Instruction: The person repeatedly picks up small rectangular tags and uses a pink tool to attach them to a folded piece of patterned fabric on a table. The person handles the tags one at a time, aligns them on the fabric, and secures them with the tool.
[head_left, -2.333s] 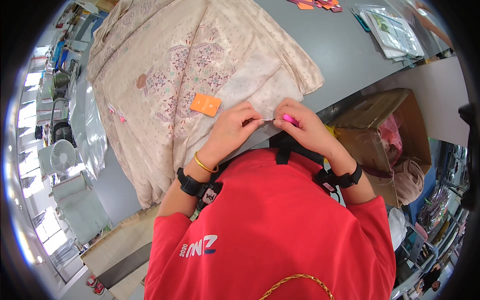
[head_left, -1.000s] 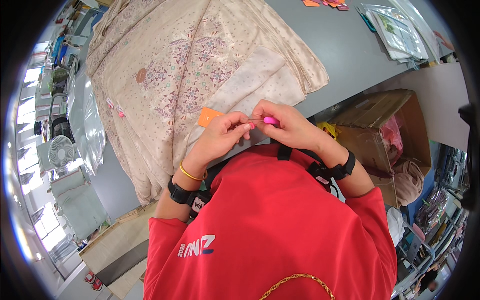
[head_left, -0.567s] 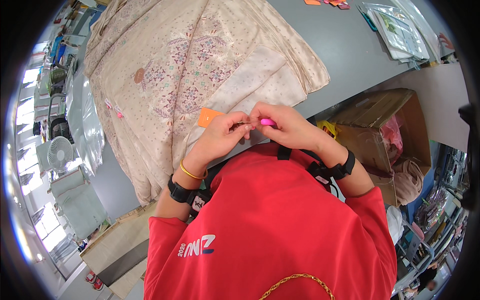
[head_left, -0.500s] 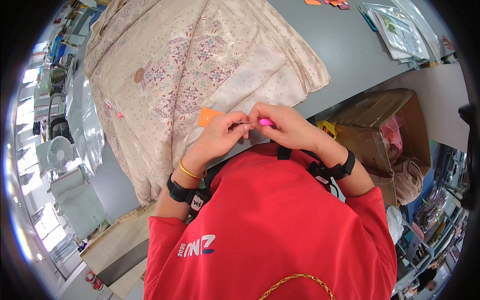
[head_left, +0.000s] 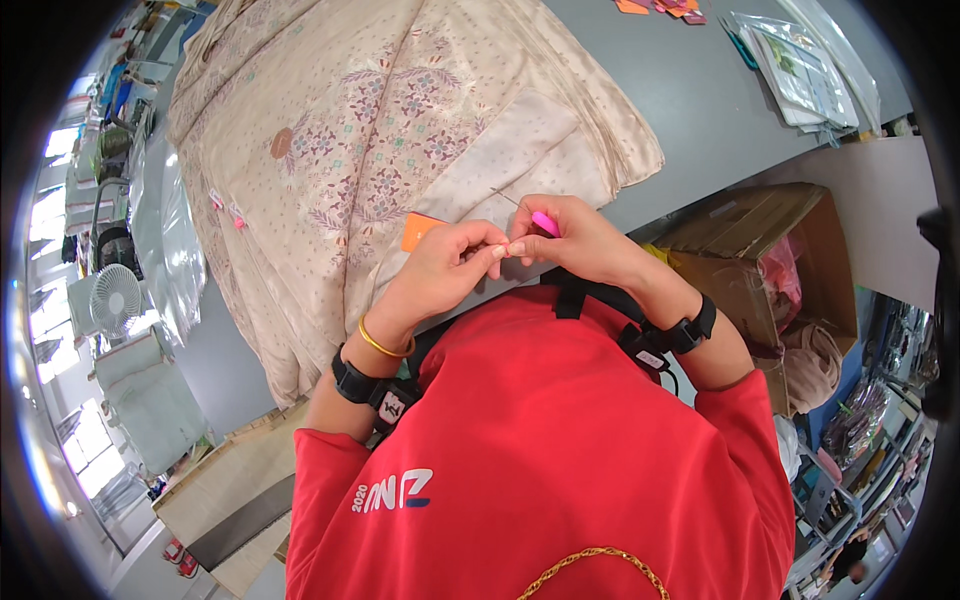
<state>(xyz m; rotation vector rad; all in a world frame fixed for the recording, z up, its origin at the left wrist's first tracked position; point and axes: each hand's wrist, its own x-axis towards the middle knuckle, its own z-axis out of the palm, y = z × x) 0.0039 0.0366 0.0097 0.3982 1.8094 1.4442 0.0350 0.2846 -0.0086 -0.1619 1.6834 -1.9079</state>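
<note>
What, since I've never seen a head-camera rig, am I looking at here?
There is no machine: these are a person's left hand and right hand. The camera sits on the person's head and looks down; its fisheye lens bends straight edges. On the grey table lies beige patterned fabric, with plastic-wrapped packages at upper right. The right hand holds a pink-handled tool, its thin shaft pointing toward the fabric. The fingers of both hands meet; anything pinched between them is too small to tell. An orange tag shows beside the left hand.
</note>
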